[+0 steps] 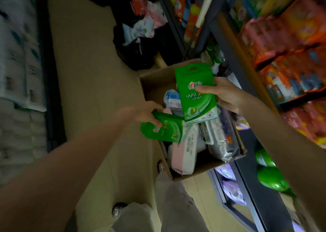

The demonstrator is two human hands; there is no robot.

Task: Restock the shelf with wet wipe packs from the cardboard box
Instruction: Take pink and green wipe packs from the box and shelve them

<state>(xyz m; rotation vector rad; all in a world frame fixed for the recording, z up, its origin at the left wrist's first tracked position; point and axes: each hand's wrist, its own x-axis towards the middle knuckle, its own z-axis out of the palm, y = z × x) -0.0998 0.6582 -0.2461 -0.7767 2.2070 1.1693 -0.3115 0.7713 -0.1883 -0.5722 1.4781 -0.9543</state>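
An open cardboard box (153, 85) stands on the floor beside the shelf (247, 143), with several wipe packs in pink, white and silver inside. My right hand (224, 94) holds a green wet wipe pack (195, 92) upright above the box, thumb across its front. My left hand (150, 112) grips a second green wet wipe pack (163, 129) at the box's left rim, tilted flat. More green packs (269, 175) lie on the lower shelf at the right.
Orange and pink packaged goods (285, 55) fill the upper shelves on the right. Black bags with mixed goods (139, 32) sit on the floor beyond the box. White tissue bundles (19, 73) line the left side. My legs and shoes (118, 210) are below.
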